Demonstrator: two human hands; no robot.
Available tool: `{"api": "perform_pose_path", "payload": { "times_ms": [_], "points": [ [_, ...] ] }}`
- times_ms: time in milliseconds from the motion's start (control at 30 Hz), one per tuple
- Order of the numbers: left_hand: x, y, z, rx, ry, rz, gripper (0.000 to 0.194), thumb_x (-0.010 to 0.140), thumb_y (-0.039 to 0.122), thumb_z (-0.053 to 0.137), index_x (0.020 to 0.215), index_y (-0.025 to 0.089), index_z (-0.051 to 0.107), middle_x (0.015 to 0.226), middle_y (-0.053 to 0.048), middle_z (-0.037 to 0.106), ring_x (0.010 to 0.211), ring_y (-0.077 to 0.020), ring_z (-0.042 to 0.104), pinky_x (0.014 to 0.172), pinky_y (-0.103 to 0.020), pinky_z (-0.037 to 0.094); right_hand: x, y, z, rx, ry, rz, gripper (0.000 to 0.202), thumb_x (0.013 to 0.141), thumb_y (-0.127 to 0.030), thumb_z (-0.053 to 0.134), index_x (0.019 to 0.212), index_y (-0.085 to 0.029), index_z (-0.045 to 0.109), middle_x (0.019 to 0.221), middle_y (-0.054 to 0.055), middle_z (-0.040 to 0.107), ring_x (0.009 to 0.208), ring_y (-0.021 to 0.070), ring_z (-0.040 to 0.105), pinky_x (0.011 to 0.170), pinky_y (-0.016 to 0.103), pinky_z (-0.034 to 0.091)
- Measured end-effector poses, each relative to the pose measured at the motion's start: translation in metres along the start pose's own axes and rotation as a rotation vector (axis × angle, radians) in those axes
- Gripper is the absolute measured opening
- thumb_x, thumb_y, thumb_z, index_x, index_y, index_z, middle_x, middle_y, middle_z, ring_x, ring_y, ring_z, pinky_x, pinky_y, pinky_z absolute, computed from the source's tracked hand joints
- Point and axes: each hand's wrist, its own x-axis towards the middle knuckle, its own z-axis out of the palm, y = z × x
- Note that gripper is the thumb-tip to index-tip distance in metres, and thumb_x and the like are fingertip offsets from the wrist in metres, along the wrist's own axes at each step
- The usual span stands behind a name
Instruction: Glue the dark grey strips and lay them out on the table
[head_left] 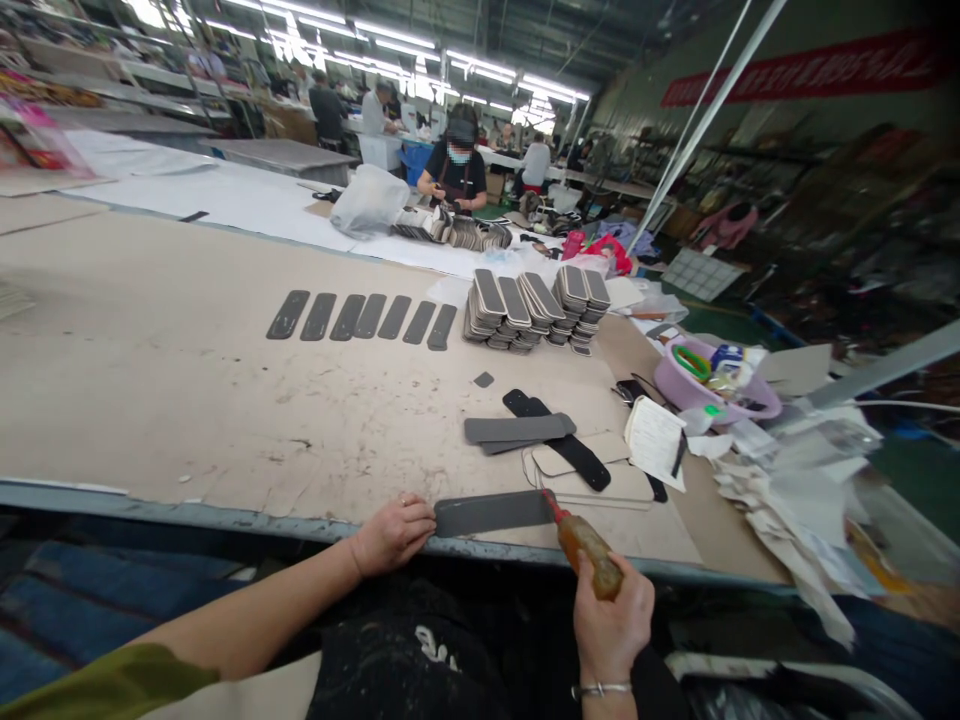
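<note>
A dark grey strip with rounded corners lies flat along the table's near edge. At its left end my left hand has its fingers bent and pressed together on the strip's tip. My right hand is wrapped round a squeeze bottle of amber glue. The bottle's red nozzle points down at the strip's right end and appears to touch it. Just beyond lie two overlapping grey strips across black strips. A small grey scrap sits farther back.
Several grey pieces form a row at mid-table, left of stacked grey-topped pieces. To the right are a written sheet, a purple basin and paper scraps. Across the table a co-worker handles pieces. A slanted metal pole stands right.
</note>
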Motion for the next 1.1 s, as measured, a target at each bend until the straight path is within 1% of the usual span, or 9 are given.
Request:
{"api": "perform_pose_path", "payload": {
  "times_ms": [100, 167, 267, 367, 433, 533, 733, 867, 1100],
  "points": [
    [-0.002, -0.001, 0.002, 0.006, 0.008, 0.009, 0.02, 0.092, 0.015, 0.047, 0.095, 0.016, 0.066, 0.091, -0.008, 0.067, 0.087, -0.0168, 0.058, 0.085, -0.032, 0.049, -0.008, -0.018, -0.001, 0.147, -0.067, 0.031, 0.034, 0.085, -0.045, 0.064, 0.101, -0.016, 0.056, 0.089, 0.008, 0.058, 0.08, 0.0222, 0.055, 0.076, 0.036, 0.046],
    [-0.003, -0.002, 0.004, 0.008, 0.01, 0.015, 0.02, 0.091, 0.015, 0.047, 0.093, 0.016, 0.067, 0.091, -0.008, 0.067, 0.087, -0.0166, 0.058, 0.085, -0.032, 0.049, -0.015, -0.033, 0.002, 0.279, -0.156, 0.035, 0.034, 0.084, -0.044, 0.064, 0.102, -0.017, 0.056, 0.091, 0.008, 0.057, 0.082, 0.0216, 0.056, 0.077, 0.036, 0.047],
    [-0.004, -0.003, 0.004, 0.013, -0.006, 0.012, 0.02, 0.091, 0.015, 0.047, 0.093, 0.016, 0.067, 0.091, -0.008, 0.067, 0.087, -0.0167, 0.059, 0.084, -0.032, 0.049, -0.025, -0.056, 0.008, 0.429, -0.286, 0.023, 0.027, 0.085, -0.038, 0.065, 0.102, -0.019, 0.055, 0.092, 0.006, 0.056, 0.084, 0.0201, 0.056, 0.076, 0.034, 0.047],
    [-0.003, -0.002, 0.003, 0.019, -0.024, 0.008, 0.021, 0.092, 0.015, 0.046, 0.093, 0.016, 0.066, 0.089, -0.008, 0.067, 0.085, -0.0166, 0.059, 0.084, -0.032, 0.048, -0.033, -0.07, 0.014, 0.481, -0.378, 0.003, 0.022, 0.087, -0.035, 0.062, 0.102, -0.02, 0.055, 0.093, 0.006, 0.056, 0.086, 0.0198, 0.055, 0.077, 0.034, 0.048],
    [-0.003, -0.002, 0.003, 0.02, -0.025, 0.013, 0.021, 0.091, 0.014, 0.046, 0.093, 0.016, 0.066, 0.088, -0.008, 0.067, 0.085, -0.0166, 0.059, 0.084, -0.032, 0.048, -0.036, -0.074, 0.017, 0.484, -0.405, -0.008, 0.021, 0.088, -0.035, 0.06, 0.103, -0.02, 0.055, 0.094, 0.006, 0.056, 0.087, 0.0206, 0.055, 0.078, 0.035, 0.048],
    [-0.002, -0.001, 0.002, 0.024, -0.036, 0.013, 0.02, 0.091, 0.014, 0.046, 0.095, 0.016, 0.066, 0.089, -0.008, 0.067, 0.085, -0.0169, 0.059, 0.084, -0.032, 0.047, -0.038, -0.073, 0.015, 0.487, -0.423, -0.01, 0.021, 0.088, -0.034, 0.06, 0.103, -0.021, 0.054, 0.094, 0.006, 0.055, 0.087, 0.0208, 0.055, 0.078, 0.036, 0.048],
    [0.0, 0.0, 0.0, 0.012, -0.042, 0.012, 0.022, 0.091, 0.014, 0.044, 0.095, 0.016, 0.065, 0.089, -0.008, 0.067, 0.085, -0.0165, 0.059, 0.085, -0.032, 0.047, -0.039, -0.069, 0.0, 0.488, -0.446, 0.007, 0.018, 0.088, -0.034, 0.061, 0.1, -0.022, 0.055, 0.091, 0.005, 0.055, 0.084, 0.02, 0.055, 0.076, 0.034, 0.048],
    [0.002, 0.002, -0.001, 0.004, -0.036, -0.009, 0.021, 0.09, 0.014, 0.045, 0.091, 0.016, 0.065, 0.089, -0.008, 0.066, 0.085, -0.0172, 0.058, 0.085, -0.033, 0.048, -0.038, -0.056, -0.008, 0.418, -0.358, 0.041, 0.021, 0.087, -0.035, 0.062, 0.1, -0.021, 0.055, 0.091, 0.005, 0.055, 0.083, 0.0193, 0.055, 0.076, 0.033, 0.047],
    [0.006, 0.008, -0.007, -0.018, -0.043, -0.037, 0.015, 0.089, 0.017, 0.049, 0.092, 0.016, 0.064, 0.089, -0.008, 0.065, 0.086, -0.0173, 0.059, 0.085, -0.033, 0.049, -0.027, -0.01, -0.02, 0.176, -0.176, 0.038, 0.029, 0.086, -0.043, 0.062, 0.1, -0.017, 0.057, 0.088, 0.007, 0.058, 0.08, 0.0214, 0.056, 0.076, 0.035, 0.047]
  ]
}}
